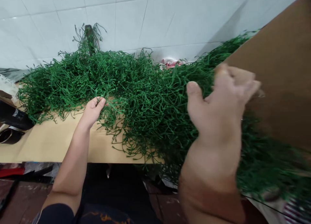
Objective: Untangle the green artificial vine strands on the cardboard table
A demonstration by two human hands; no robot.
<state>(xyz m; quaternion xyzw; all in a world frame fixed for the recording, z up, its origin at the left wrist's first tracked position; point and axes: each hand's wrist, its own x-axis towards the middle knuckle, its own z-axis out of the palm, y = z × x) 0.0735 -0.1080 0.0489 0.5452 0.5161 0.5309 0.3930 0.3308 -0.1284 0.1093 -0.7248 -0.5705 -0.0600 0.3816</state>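
Observation:
A big tangled heap of thin green plastic strands (136, 88) covers the back of a tan table (48, 143) and spills over its front edge at the right. My left hand (93, 109) rests on the heap's near edge, fingers curled around a few green strands. My right hand (221, 104) is raised close to the camera and blurred, fingers bent over the edge of a brown cardboard sheet (279, 75) that tilts up at the right, with green strands under it.
A white tiled wall (145, 19) stands behind the table. Black objects (13, 118) lie at the table's left end. Something pink and white (170, 62) peeks out behind the heap. Dark floor and clutter lie below the table edge.

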